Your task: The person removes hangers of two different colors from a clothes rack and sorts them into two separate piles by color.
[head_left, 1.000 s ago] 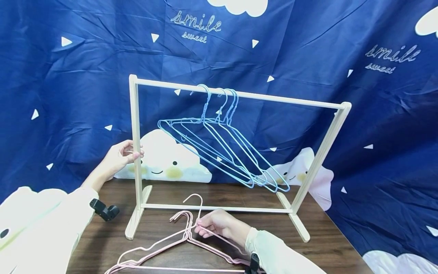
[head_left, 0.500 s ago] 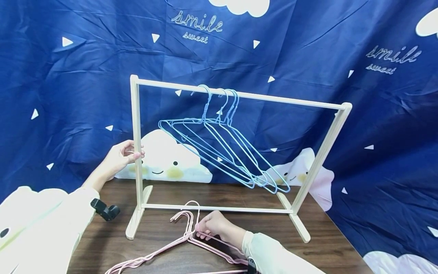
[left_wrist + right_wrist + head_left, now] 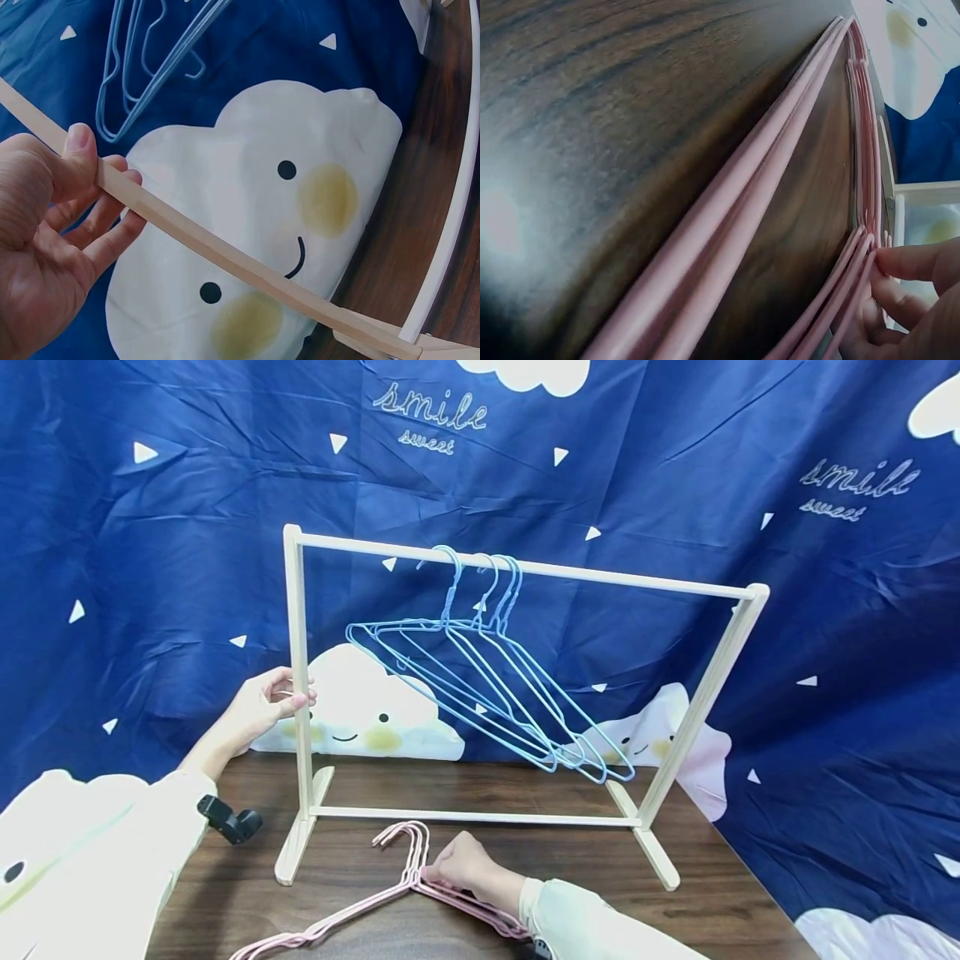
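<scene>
My left hand (image 3: 258,700) holds the left post (image 3: 298,618) of a pale wooden clothes rack, thumb in front and fingertips behind. The left wrist view shows this grip on the post (image 3: 202,244) closely. Below the rack's front, several thin pink wire hangers (image 3: 360,907) lie stacked on the table, hooks pointing away from me. My right hand (image 3: 472,870) pinches the top pink hanger just beside its neck, low at the pile. In the right wrist view, thumb and finger meet the hangers' (image 3: 720,191) neck end. My sleeve covers their right ends.
Several blue wire hangers (image 3: 448,610) hang from the rack's top rail (image 3: 615,578), bunched around its middle. A low white crossbar (image 3: 525,818) joins the two feet. Behind the dark wooden table (image 3: 720,902) hangs a blue cloth (image 3: 187,577) with cloud prints.
My right hand has moved down and slightly left, lowering a pink hanger from raised above the pile onto the others, its hook now level with theirs. The left hand stays on the post.
</scene>
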The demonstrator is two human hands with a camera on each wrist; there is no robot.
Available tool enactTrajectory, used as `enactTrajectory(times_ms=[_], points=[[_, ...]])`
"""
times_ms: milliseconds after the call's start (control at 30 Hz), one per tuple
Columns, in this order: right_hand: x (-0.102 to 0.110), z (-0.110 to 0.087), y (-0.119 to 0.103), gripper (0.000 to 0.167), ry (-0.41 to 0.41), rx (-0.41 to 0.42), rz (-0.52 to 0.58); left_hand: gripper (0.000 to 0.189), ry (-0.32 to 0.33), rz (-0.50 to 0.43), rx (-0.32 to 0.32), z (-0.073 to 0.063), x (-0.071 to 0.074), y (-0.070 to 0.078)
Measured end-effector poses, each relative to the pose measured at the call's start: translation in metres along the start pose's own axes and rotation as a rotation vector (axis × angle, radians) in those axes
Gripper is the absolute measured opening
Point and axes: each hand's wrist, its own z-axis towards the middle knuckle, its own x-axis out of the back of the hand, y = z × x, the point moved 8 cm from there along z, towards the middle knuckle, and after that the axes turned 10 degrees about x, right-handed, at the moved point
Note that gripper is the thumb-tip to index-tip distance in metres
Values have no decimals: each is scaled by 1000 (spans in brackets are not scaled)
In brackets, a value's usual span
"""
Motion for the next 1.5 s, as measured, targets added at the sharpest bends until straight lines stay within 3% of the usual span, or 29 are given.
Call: enactTrajectory(times_ms=[500, 1000, 1233, 1500], points=[[-17, 0, -19, 18, 69, 21, -98, 33, 9, -12, -23, -2, 3, 2], [-40, 3, -28, 18, 70, -40, -32, 32, 10, -1, -16, -2, 3, 1], [-45, 8, -32, 18, 102, -23, -33, 33, 9, 8, -11, -2, 2, 2], [-52, 7, -35, 17, 68, -38, 17, 33, 3, -14, -17, -1, -1, 0]])
